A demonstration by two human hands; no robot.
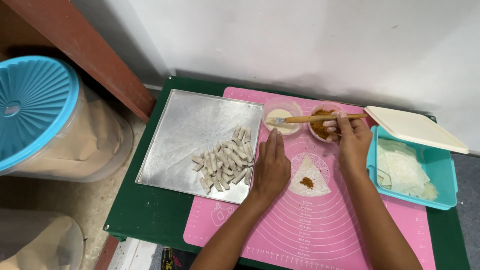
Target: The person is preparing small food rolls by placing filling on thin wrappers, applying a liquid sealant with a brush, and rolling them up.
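In the middle of the frame a pale triangular pastry wrapper lies flat on the pink silicone mat, with a small brown heap of filling on it. The left hand rests open just beside the wrapper, palm down on the mat, fingers straight and holding nothing. The right hand is above and to the right of the wrapper, its fingers curled at the small bowl of brown filling — I cannot tell whether they pinch some filling or hold a tool.

A wooden-handled brush lies across this bowl and the small bowl of pale liquid next to it; I think a careless move of the right hand could knock it off or tip a bowl.

To the left, a square metal tray carries a pile of small rolled pastries. At the right edge, a turquoise plastic box holds more wrappers, its cream lid set askew — the lid hides the box's far corner. All stands on a dark green bench. At upper left is a big tub with a blue lid, partly cut off.
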